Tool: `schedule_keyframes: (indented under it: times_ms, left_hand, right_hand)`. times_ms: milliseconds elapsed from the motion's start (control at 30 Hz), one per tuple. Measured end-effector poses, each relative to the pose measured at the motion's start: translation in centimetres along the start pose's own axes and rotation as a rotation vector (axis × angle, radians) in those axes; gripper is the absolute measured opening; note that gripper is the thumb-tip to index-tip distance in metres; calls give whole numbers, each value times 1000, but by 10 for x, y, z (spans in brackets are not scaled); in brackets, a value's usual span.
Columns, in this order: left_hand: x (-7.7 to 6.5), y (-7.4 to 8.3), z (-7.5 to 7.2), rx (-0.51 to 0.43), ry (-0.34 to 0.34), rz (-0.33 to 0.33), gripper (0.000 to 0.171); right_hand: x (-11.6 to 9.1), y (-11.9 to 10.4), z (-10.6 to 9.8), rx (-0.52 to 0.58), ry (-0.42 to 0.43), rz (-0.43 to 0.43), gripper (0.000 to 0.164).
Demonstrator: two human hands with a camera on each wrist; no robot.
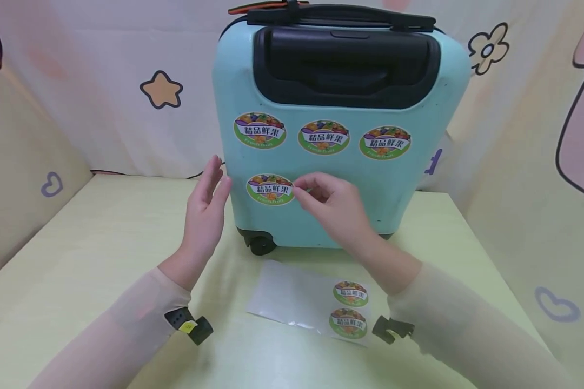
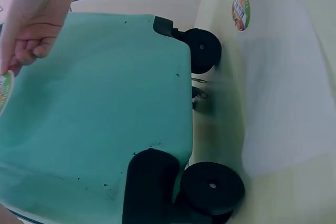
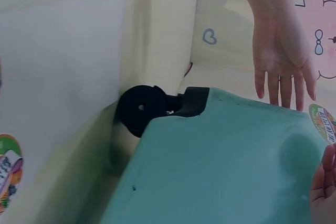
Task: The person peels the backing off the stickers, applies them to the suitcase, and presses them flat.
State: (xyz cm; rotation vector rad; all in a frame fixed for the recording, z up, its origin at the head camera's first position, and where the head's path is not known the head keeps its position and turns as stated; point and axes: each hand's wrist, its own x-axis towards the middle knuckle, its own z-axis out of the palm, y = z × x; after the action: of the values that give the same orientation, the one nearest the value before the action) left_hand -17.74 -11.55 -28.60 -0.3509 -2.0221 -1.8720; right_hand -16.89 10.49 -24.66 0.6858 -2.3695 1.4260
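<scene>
A light blue suitcase [image 1: 340, 210] stands upright on the table with three oval fruit stickers [image 1: 324, 137] in a row below its black handle recess. Lower down, at the left, another oval fruit sticker [image 1: 267, 190] lies against the shell. My right hand [image 1: 338, 208] pinches that sticker's right edge between thumb and index finger; the left wrist view shows the same hand [image 2: 37, 24] and part of the sticker [image 2: 5, 90]. My left hand [image 1: 203, 227] is held with straight fingers beside the suitcase's left edge. In the right wrist view this hand [image 3: 283, 56] has its palm showing; contact with the shell is unclear.
A backing sheet [image 1: 292, 300] with two oval stickers [image 1: 349, 323] at its right end lies on the table [image 1: 78, 259] before the suitcase. Black wheels [image 1: 261, 245] sit under the suitcase. A patterned cloth [image 1: 107, 97] hangs behind and at both sides.
</scene>
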Motion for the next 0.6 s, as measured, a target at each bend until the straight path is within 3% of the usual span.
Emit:
schedule_keyframes:
  times_ms: [233, 600]
  left_hand:
    - [6, 2, 5, -71, -32, 52, 58]
    - [16, 3, 9, -74, -21, 69, 56]
  right_hand:
    - [10, -12, 5, 11, 21, -22, 12]
    - [21, -16, 12, 12, 54, -40, 13]
